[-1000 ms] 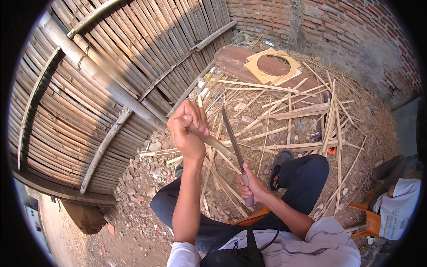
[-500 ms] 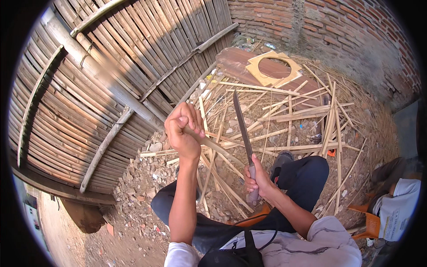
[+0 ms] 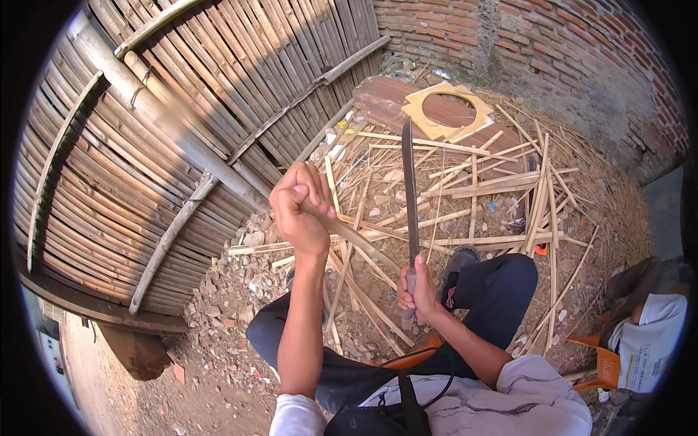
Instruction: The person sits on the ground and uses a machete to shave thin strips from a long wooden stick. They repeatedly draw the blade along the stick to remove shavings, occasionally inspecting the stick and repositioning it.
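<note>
Changes we record since the earlier views:

- Long dark-bladed machete (image 3: 409,196): swung from a leftward lean a second ago to near upright, tip now toward the brick wall.
- Right hand (image 3: 417,293): our grip on the machete handle sits slightly further right and lower.
- Left hand (image 3: 300,211): shifted slightly lower; the pale split bamboo strip (image 3: 349,234) in its fist now slants more steeply down to the right.

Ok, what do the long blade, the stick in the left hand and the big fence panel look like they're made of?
Blade: looks like dull grey metal, thin, straight and dark-edged.
Stick in the left hand: probably split bamboo, pale tan and dry.
Fence panel: weathered bamboo slats, greyish brown, lashed to thicker poles.
</note>
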`<move>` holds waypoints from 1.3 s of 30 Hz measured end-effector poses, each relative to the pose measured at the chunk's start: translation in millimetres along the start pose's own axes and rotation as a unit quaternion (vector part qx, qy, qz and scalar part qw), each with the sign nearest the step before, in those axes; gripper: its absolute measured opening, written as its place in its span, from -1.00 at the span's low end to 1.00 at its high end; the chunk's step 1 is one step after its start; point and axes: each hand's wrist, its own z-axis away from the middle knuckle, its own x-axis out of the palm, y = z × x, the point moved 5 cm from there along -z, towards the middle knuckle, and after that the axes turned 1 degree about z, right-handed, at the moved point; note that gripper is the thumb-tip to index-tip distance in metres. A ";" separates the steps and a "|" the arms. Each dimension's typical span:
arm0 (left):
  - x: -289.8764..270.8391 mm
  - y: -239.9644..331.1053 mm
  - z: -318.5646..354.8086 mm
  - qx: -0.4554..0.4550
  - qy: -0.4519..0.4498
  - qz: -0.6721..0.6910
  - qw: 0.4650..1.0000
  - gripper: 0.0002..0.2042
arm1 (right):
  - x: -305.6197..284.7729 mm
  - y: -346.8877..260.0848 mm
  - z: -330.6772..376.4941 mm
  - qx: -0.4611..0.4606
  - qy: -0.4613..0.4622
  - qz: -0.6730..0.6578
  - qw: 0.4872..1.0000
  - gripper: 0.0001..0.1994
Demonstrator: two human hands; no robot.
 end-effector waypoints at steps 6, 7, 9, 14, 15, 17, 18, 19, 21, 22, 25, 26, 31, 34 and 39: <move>-19.3 2.5 0.6 0.006 0.037 0.000 0.999 -0.74 | -1.2 -4.8 9.6 0.145 -0.018 -0.001 0.989 -0.29; -19.7 1.7 -1.1 0.005 0.036 -0.002 0.999 -0.74 | 2.7 -12.7 11.0 0.103 -0.005 -0.007 0.995 -0.29; -15.5 -0.1 -2.3 0.003 0.024 0.001 1.000 -0.74 | 2.6 -12.5 4.9 0.024 0.002 0.009 1.000 -0.29; -0.5 -1.7 2.2 0.004 0.020 -0.010 1.000 -0.75 | -10.8 32.7 3.5 0.203 -0.020 0.047 0.978 -0.29; -11.8 -0.5 0.9 0.009 0.032 -0.009 0.999 -0.75 | -9.7 23.5 3.5 0.199 -0.018 0.042 0.979 -0.29; -20.1 1.9 0.7 0.017 0.053 -0.015 0.998 -0.76 | -0.4 2.0 6.9 0.147 -0.019 0.029 0.989 -0.30; -17.4 1.4 -1.1 0.016 0.049 -0.017 0.999 -0.76 | 8.5 -14.4 7.4 0.093 -0.024 0.021 0.995 -0.31; -14.0 0.2 -1.9 0.016 0.045 -0.020 0.999 -0.76 | 14.9 -24.2 7.3 0.039 -0.029 0.012 0.999 -0.32; -4.9 -0.5 -2.0 0.011 0.033 -0.026 0.999 -0.76 | 12.4 -15.6 1.5 -0.013 -0.009 0.061 0.998 -0.31; 0.8 -0.4 -1.0 0.011 0.027 -0.023 0.999 -0.75 | 7.4 -7.9 -2.3 -0.041 0.001 0.086 0.995 -0.30; 0.5 1.8 1.2 0.016 0.034 -0.021 0.999 -0.73 | -5.1 22.9 -6.1 0.143 -0.007 0.115 0.983 -0.32; 1.9 2.4 0.2 0.017 0.030 -0.028 0.999 -0.74 | -5.6 26.5 -5.2 0.189 -0.009 0.118 0.975 -0.33; 10.0 1.6 3.5 0.014 0.033 -0.050 0.998 -0.76 | 27.4 -10.2 2.0 0.062 -0.024 0.069 0.995 -0.32; 14.9 0.3 1.9 0.011 0.025 -0.038 0.999 -0.76 | 1.1 23.0 -11.4 0.138 -0.002 0.103 0.985 -0.33; 8.3 -1.1 2.4 0.005 0.017 -0.040 0.999 -0.75 | -6.8 39.0 -10.4 0.160 0.004 0.124 0.979 -0.34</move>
